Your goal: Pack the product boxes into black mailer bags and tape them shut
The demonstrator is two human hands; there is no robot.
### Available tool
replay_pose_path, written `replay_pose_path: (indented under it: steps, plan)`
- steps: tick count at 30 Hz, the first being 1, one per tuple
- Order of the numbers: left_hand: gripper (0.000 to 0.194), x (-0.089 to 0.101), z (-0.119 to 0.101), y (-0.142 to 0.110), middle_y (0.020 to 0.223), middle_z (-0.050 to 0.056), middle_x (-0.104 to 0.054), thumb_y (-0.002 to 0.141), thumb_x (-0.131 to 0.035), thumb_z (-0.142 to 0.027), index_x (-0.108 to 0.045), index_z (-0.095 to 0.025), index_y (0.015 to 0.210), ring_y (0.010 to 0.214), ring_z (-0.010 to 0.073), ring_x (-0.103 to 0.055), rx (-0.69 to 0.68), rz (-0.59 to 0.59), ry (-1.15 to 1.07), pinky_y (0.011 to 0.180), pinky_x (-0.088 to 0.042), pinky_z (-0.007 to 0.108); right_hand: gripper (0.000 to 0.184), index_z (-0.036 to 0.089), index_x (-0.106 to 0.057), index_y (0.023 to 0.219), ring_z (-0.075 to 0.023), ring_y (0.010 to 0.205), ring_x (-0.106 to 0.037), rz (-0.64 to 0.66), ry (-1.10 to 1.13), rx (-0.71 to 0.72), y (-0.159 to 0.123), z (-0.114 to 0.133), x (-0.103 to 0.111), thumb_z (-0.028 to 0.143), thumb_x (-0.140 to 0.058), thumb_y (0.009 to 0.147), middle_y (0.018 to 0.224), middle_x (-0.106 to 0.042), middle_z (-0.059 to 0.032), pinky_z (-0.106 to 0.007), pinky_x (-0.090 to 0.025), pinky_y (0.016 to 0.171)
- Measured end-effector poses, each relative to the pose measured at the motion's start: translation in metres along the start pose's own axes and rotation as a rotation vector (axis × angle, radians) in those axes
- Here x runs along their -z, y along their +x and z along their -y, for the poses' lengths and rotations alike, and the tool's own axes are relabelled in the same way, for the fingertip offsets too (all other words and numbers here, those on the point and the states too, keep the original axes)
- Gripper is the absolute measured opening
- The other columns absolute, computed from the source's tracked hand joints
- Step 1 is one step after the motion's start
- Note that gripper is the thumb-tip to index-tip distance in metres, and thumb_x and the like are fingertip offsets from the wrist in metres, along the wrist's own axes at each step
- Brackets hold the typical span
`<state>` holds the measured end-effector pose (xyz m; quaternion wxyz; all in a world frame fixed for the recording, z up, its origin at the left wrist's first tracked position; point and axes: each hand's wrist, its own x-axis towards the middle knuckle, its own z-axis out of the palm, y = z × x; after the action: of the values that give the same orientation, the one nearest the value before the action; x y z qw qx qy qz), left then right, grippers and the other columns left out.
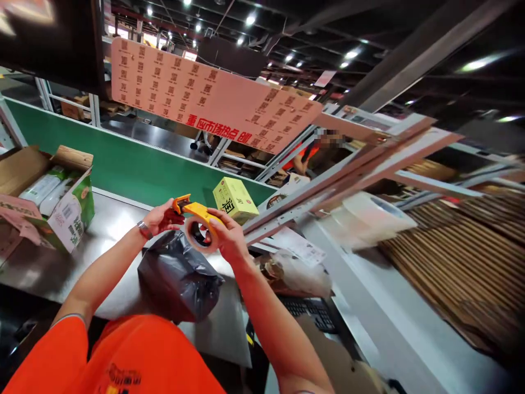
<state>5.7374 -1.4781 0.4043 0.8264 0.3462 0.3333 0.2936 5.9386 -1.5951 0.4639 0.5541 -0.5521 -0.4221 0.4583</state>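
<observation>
My right hand (230, 236) grips an orange tape dispenser (199, 210) with a roll of tape (189, 234) mounted on it. At the dispenser's cutter end is my left hand (163, 216), its thumb and fingers bent around that end; a strip of tape between them cannot be made out. Just below both hands, a package wrapped in black plastic (178, 276) sits on the metal table (117, 219). Its plastic is creased and shiny.
An opened carton (68, 210) with white packs inside stands at the left. A yellow-green box (233, 198) is by the green partition (164, 164). To the right are a metal frame post, a keyboard (314, 313), clear tape rolls (365, 219) and stacked cardboard (459, 262). Another person bends beyond the frame.
</observation>
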Motion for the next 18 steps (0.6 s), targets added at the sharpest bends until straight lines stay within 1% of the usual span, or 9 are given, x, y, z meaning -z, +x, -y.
replay_pose_path:
  steps: [2,5,8,9,11,13,14,16,18]
  plan:
    - [0.055,0.015,0.000,0.002,0.096,0.011,-0.082,0.108,-0.048,-0.065,-0.075,-0.018,0.100,0.088,0.0204,-0.078,0.015,-0.032,-0.118,0.078,-0.064,0.030,0.067,0.023,-0.073,0.122,-0.0237,0.079,-0.073,0.027,-0.071,-0.015,0.010,0.000,-0.014,0.059,-0.093,0.068,0.104,-0.080,-0.0067,-0.031,-0.057,0.055]
    - [0.058,0.038,0.005,0.008,0.087,0.011,-0.081,0.108,-0.045,-0.066,-0.072,-0.018,0.089,0.084,0.0209,-0.078,0.104,-0.073,-0.214,0.080,-0.065,0.033,0.071,0.023,-0.075,0.125,-0.0206,0.071,-0.071,0.082,-0.158,-0.045,0.022,-0.003,-0.028,0.059,-0.094,0.067,0.103,-0.081,-0.0066,-0.032,-0.059,0.057]
    - [0.039,0.054,0.015,0.019,0.078,0.008,-0.079,0.103,-0.061,-0.052,-0.074,-0.017,0.091,0.076,0.0182,-0.077,0.070,-0.137,-0.130,0.076,-0.065,0.030,0.076,0.023,-0.074,0.130,-0.0175,0.066,-0.069,0.139,-0.218,-0.068,0.029,-0.007,-0.041,0.056,-0.096,0.065,0.107,-0.080,-0.0056,-0.033,-0.061,0.060]
    - [0.032,0.059,0.019,0.023,0.076,0.007,-0.078,0.099,-0.066,-0.046,-0.076,-0.016,0.093,0.074,0.0174,-0.076,0.043,-0.157,-0.085,0.074,-0.064,0.028,0.077,0.023,-0.074,0.131,-0.0175,0.068,-0.069,0.156,-0.239,-0.075,0.031,-0.006,-0.044,0.055,-0.097,0.064,0.110,-0.080,-0.0059,-0.033,-0.062,0.062]
    - [0.028,0.071,0.027,0.031,0.073,0.007,-0.077,0.097,-0.068,-0.041,-0.077,-0.014,0.094,0.068,0.0155,-0.072,-0.030,-0.212,0.046,0.068,-0.060,0.025,0.078,0.023,-0.076,0.129,-0.0193,0.078,-0.073,0.180,-0.295,-0.081,0.035,-0.002,-0.048,0.051,-0.100,0.061,0.117,-0.080,-0.0069,-0.034,-0.063,0.070]
    - [0.033,0.089,0.034,0.039,0.072,0.005,-0.075,0.102,-0.061,-0.041,-0.078,-0.013,0.094,0.064,0.0132,-0.068,-0.099,-0.305,0.274,0.063,-0.055,0.022,0.075,0.021,-0.077,0.127,-0.0209,0.087,-0.074,0.194,-0.360,-0.103,0.037,0.006,-0.045,0.050,-0.100,0.061,0.118,-0.080,-0.0071,-0.033,-0.063,0.076]
    - [0.037,0.100,0.038,0.043,0.072,0.004,-0.075,0.105,-0.056,-0.041,-0.078,-0.013,0.095,0.064,0.0124,-0.066,-0.125,-0.360,0.409,0.062,-0.052,0.021,0.074,0.021,-0.078,0.127,-0.0211,0.087,-0.074,0.198,-0.393,-0.127,0.037,0.011,-0.041,0.051,-0.099,0.062,0.116,-0.080,-0.0069,-0.033,-0.063,0.077]
    - [0.042,0.123,0.050,0.049,0.069,0.003,-0.071,0.108,-0.048,-0.038,-0.077,-0.012,0.094,0.066,0.0123,-0.064,-0.123,-0.449,0.612,0.063,-0.048,0.021,0.073,0.021,-0.077,0.129,-0.0211,0.083,-0.074,0.204,-0.461,-0.196,0.035,0.019,-0.029,0.054,-0.096,0.066,0.109,-0.081,-0.0061,-0.034,-0.062,0.076]
    - [0.042,0.143,0.070,0.052,0.062,0.002,-0.066,0.108,-0.047,-0.032,-0.076,-0.012,0.084,0.065,0.0141,-0.063,-0.058,-0.470,0.703,0.066,-0.047,0.024,0.071,0.021,-0.078,0.129,-0.0213,0.080,-0.073,0.208,-0.540,-0.260,0.029,0.022,-0.016,0.054,-0.093,0.069,0.105,-0.082,-0.0060,-0.036,-0.062,0.076]
